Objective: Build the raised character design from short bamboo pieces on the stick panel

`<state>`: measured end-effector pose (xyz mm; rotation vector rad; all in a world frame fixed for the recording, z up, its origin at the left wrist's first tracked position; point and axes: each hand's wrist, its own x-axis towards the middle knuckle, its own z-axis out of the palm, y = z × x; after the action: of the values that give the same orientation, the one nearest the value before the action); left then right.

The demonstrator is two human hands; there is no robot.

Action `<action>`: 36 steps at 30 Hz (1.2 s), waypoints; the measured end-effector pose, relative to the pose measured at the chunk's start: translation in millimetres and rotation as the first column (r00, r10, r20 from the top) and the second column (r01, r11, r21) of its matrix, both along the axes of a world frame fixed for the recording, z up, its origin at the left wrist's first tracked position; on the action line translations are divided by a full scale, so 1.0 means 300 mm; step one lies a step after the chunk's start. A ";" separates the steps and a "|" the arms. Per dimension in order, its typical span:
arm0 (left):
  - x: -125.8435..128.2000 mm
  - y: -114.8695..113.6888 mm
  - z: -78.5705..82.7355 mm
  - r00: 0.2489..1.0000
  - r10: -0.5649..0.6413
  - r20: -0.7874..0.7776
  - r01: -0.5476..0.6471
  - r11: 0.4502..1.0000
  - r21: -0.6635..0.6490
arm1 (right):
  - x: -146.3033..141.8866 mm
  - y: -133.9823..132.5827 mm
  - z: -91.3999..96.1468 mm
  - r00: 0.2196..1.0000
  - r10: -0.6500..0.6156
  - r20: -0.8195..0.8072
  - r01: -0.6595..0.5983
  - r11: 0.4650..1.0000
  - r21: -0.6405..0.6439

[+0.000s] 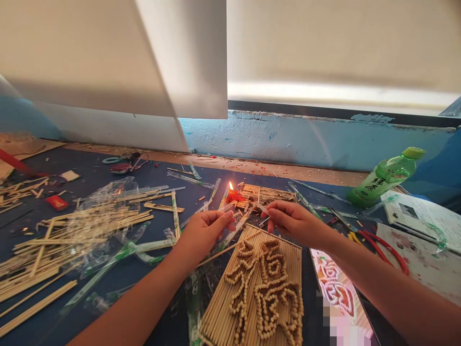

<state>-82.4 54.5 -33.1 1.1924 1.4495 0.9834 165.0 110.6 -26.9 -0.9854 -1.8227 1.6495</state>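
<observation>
My left hand (205, 230) and my right hand (293, 221) are both pinched, fingertips facing each other over the table, holding the ends of a thin stick (248, 215) just in front of a small lit red candle (232, 193). Under my hands lies a mat of bamboo sticks (219, 317) with characters built from short stick pieces (268, 288). A second stick mat (270, 194) lies behind the candle.
Heaps of bamboo sticks (72, 230) and clear wrappers (108, 192) cover the left of the dark table. A green bottle (387, 175) lies at the right, red-handled pliers (378, 245) and papers (421, 216) nearby. A phone (334, 288) shows a picture. Scissors (120, 163) at back.
</observation>
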 end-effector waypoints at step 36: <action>-0.001 0.000 -0.002 0.986 -0.014 0.167 0.027 0.996 -0.080 | -0.007 -0.055 0.002 0.998 0.052 0.038 -0.053 0.998 0.023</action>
<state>-82.6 54.6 -33.5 1.0384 1.3299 0.9764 162.8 94.0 -26.4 -0.9722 -1.9030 1.6466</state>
